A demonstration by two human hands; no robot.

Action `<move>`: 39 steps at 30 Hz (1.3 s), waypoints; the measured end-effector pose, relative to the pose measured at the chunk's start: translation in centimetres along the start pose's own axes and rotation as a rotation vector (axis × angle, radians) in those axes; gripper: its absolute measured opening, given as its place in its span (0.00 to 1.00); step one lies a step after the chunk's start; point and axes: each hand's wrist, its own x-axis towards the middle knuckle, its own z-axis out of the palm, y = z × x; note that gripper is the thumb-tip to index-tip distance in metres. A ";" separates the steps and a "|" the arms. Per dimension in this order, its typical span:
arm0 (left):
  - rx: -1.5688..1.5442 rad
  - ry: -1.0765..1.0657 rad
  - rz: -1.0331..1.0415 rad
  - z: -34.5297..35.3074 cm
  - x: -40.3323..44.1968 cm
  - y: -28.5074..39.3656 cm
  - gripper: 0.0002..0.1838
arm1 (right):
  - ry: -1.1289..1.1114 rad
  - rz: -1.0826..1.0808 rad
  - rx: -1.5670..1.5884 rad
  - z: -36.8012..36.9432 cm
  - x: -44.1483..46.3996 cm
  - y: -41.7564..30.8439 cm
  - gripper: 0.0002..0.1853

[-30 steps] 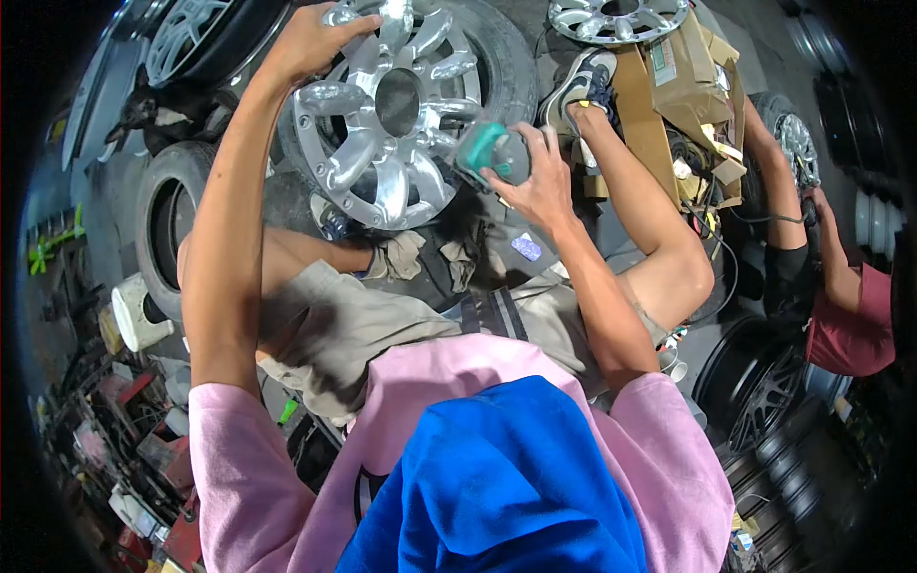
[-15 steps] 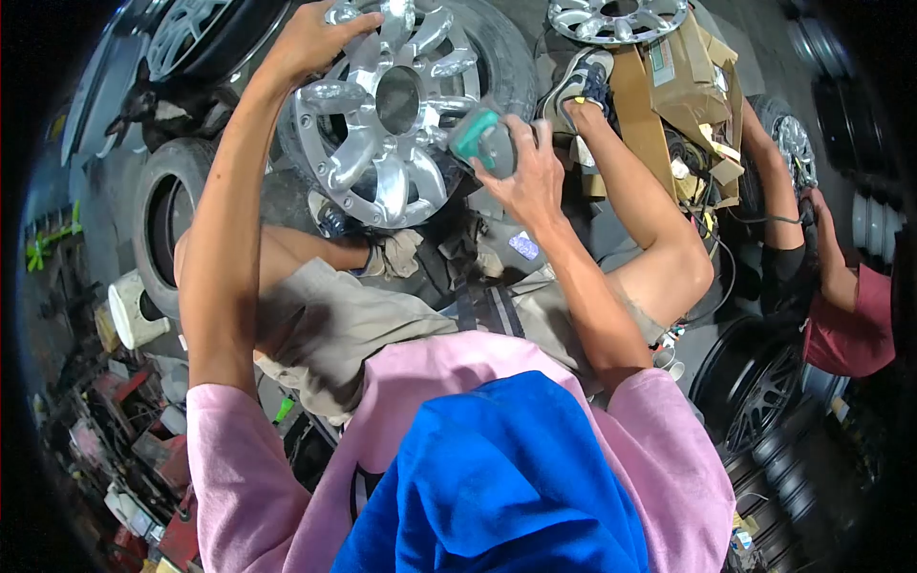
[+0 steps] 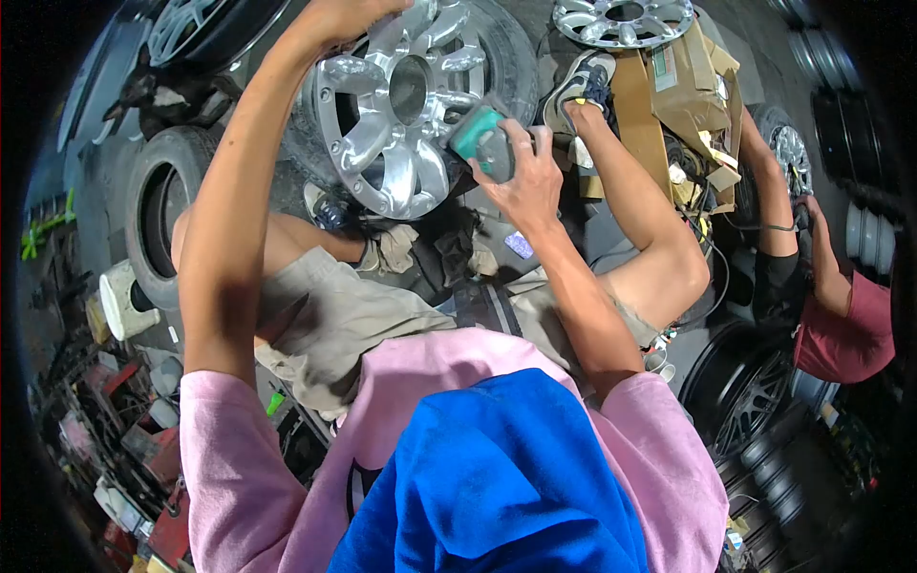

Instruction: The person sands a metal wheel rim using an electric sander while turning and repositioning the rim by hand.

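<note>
A shiny silver wheel rim leans against a tire in front of my legs. At the top edge of the view, my left hand grips the upper left of the rim, its fingertips partly cut off. My right hand is wrapped around a green and grey block-like tool, held close to the rim's lower right side. Whether the tool touches the rim cannot be told.
Cardboard boxes and another silver rim stand at the upper right. A co-worker in a red top is at the right. A tire, a white bucket and a black dog are at the left.
The rim has shifted and turned slightly to the right, and my left hand has moved up and right with it. My right hand has moved a little left and down with the tool.
</note>
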 end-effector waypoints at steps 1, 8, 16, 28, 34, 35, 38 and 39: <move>-0.002 -0.005 -0.031 0.1 0.0 -0.2 0.21 | -0.014 0.034 0.022 -0.2 -0.5 0.5 0.40; 0.020 0.021 0.031 -0.1 -1.4 1.2 0.21 | -0.079 0.078 0.128 -0.6 0.6 1.5 0.38; 0.045 0.062 0.057 -0.1 -2.6 1.1 0.23 | -0.103 0.184 0.152 -0.4 1.1 4.1 0.40; 0.012 0.030 -0.060 -0.3 -2.3 -3.0 0.26 | -0.039 0.448 0.089 0.2 1.1 1.7 0.45; -0.176 0.100 -0.194 -0.8 -5.1 -4.2 0.26 | -0.020 0.495 0.024 0.7 0.8 1.3 0.46; -0.205 0.089 -0.273 -1.1 -5.8 -4.5 0.25 | -0.014 0.502 0.025 1.1 0.6 1.3 0.46; -0.288 0.095 -0.370 -1.4 -7.6 -6.0 0.23 | -0.040 0.535 0.089 1.3 1.5 -0.1 0.48; -0.350 0.118 -0.394 -1.3 -8.2 -6.9 0.22 | -0.039 0.538 0.089 1.4 1.5 -0.5 0.48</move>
